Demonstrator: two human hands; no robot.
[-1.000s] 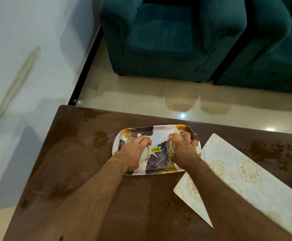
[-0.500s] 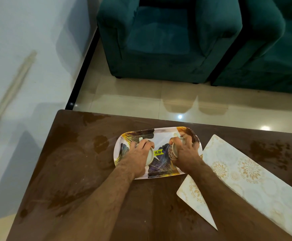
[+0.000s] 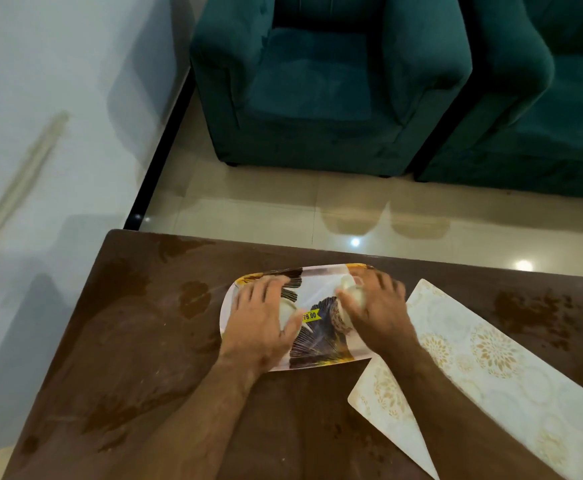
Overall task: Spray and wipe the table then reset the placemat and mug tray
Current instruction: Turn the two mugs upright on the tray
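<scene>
A leaf-patterned tray [image 3: 319, 288] with a yellow price sticker lies on the brown wooden table [image 3: 137, 358]. Two pale mugs stand on it. My left hand [image 3: 260, 317] hovers over the left mug [image 3: 287, 310] with its fingers spread and straight. My right hand [image 3: 378, 308] is spread over the right mug [image 3: 349, 299], which has a patterned side. Both hands are blurred, so contact with the mugs is unclear. A cream placemat [image 3: 491, 362] with gold flowers lies at an angle right of the tray, its corner touching the tray's edge.
Wet patches [image 3: 194, 297] mark the table top on the left and on the far right. Beyond the table is a shiny tiled floor [image 3: 283, 216], then two teal armchairs [image 3: 318, 88]. A white wall runs along the left.
Both hands gripped the mugs before; now their fingers have opened and spread above them. The tray sits a little farther from the table's far edge in view.
</scene>
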